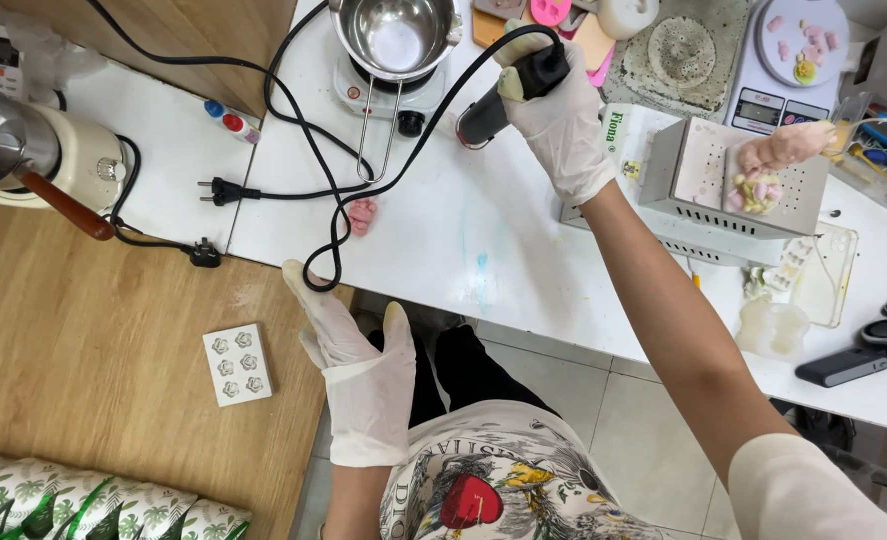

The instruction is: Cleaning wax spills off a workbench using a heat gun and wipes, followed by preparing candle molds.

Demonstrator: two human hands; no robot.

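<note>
My right hand (561,120), in a thin white latex glove, is closed around the black cylindrical plastic heat tool (508,95), whose metal nozzle tilts down-left over the smooth white surface (483,230). Its glossy black cord (363,190) loops across that surface and curls close to a small lumpy pink wax piece (362,215). My left hand (358,370), gloved the same way, is spread open and holds nothing, its fingertips just at the surface's near edge. Behind the tool a shiny round steel pot (395,35) sits on a small white hotplate (388,95). On the wooden floor lies a white square silicone mould (237,364) with six flower cavities.
</note>
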